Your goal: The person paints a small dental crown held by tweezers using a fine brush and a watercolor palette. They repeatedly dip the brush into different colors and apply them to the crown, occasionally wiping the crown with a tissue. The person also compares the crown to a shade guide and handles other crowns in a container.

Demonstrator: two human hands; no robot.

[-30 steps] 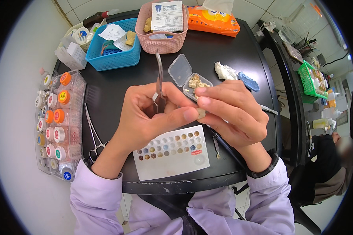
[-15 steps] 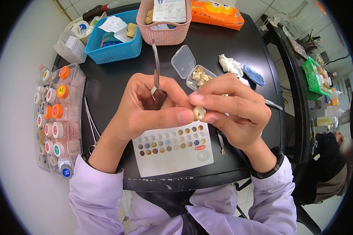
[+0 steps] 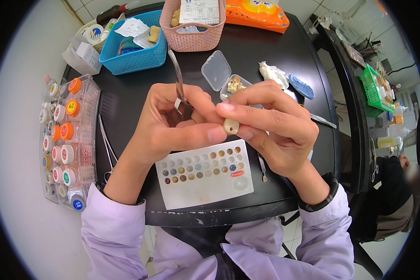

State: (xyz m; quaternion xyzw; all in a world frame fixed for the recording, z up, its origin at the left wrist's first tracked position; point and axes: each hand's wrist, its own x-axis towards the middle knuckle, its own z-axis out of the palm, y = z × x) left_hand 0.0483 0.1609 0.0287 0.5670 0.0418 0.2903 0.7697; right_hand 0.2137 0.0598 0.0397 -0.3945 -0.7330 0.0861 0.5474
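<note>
A small cream-coloured dental crown [image 3: 231, 127] with a dark hole in it is pinched between both hands, above the palette. My left hand [image 3: 170, 123] grips its left side between thumb and forefinger. Tucked in that same hand is a slim, curved metal instrument [image 3: 178, 77], its upper end pointing away from me; its exact kind is unclear. From the right, the thumb and fingers of my right hand [image 3: 277, 123] close on the crown. Below lies a white palette [image 3: 207, 198] with rows of coloured wells. Beyond the right hand, a clear lidded box [image 3: 215, 71] stands open, holding several tooth-coloured pieces [image 3: 236, 84].
Capped jars [image 3: 72, 107] fill a clear rack at left, with metal scissor-like handles [image 3: 106, 144] beside it. Blue [image 3: 135, 65] and pink baskets [image 3: 196, 39] and an orange packet [image 3: 261, 14] line the back. White crumpled material [image 3: 273, 74] and a blue dental impression [image 3: 301, 86] lie right.
Both hands have shifted slightly left and up with the crown, which is turned so its hole sits lower. The metal instrument leans further left. The whole view has moved slightly.
</note>
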